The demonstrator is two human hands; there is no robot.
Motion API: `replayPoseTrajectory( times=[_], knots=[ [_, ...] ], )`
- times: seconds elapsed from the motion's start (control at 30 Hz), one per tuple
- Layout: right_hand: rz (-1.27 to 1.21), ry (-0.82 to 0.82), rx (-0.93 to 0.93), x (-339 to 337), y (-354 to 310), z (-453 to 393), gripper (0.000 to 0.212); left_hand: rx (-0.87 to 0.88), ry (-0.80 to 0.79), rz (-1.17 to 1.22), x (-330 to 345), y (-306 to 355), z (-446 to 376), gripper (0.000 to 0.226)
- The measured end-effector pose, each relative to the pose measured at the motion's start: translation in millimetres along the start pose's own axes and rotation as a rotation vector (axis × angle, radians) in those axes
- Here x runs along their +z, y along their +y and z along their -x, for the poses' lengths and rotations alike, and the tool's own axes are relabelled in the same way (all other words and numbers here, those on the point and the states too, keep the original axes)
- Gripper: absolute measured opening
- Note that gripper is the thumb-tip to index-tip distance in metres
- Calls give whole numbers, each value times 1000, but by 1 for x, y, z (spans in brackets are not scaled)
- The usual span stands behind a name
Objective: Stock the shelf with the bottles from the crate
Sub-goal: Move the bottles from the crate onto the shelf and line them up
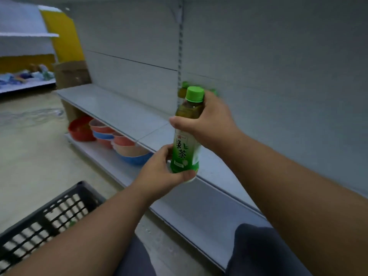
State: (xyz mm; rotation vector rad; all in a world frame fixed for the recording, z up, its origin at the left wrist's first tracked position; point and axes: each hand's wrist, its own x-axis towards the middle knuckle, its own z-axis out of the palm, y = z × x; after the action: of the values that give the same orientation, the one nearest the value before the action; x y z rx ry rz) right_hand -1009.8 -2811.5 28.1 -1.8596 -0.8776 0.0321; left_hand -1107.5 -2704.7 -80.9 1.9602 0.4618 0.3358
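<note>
A green tea bottle [187,140] with a green cap and a green-and-white label is held upright in front of the grey shelf [119,110]. My left hand [161,172] grips its base. My right hand [207,120] grips its upper part just below the cap. Behind the held bottle, the green caps of two other bottles [185,85] show on the shelf against the back panel, mostly hidden. The black plastic crate [49,214] stands on the floor at the lower left; what it holds is hard to make out.
Stacked red, pink and blue plastic bowls [119,142] sit on the bottom shelf under the grey shelf. A cardboard box [71,73] stands at the shelf's far left end. My knees [256,250] are in front of the bottom shelf. Another shelving unit with goods is far left.
</note>
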Motion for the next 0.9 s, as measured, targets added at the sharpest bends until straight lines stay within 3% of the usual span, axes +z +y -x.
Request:
replayPoseTrajectory(
  times=[0.1, 0.23, 0.47, 0.63, 0.9],
  knots=[
    [63, 92, 58, -15, 43, -20, 51, 51, -63, -106, 30, -7, -49, 76],
    [142, 200, 145, -20, 109, -47, 45, 123, -111, -361, 67, -27, -112, 111],
    [151, 336, 253, -13, 179, -73, 49, 140, -241, -557, 106, -69, -177, 127],
    [109, 309, 345, -5, 188, -51, 71, 266, -253, -854, 115, -80, -180, 135],
    [259, 178, 445, 0, 208, -44, 58, 224, -334, -979, 119, -79, -183, 126]
  ],
)
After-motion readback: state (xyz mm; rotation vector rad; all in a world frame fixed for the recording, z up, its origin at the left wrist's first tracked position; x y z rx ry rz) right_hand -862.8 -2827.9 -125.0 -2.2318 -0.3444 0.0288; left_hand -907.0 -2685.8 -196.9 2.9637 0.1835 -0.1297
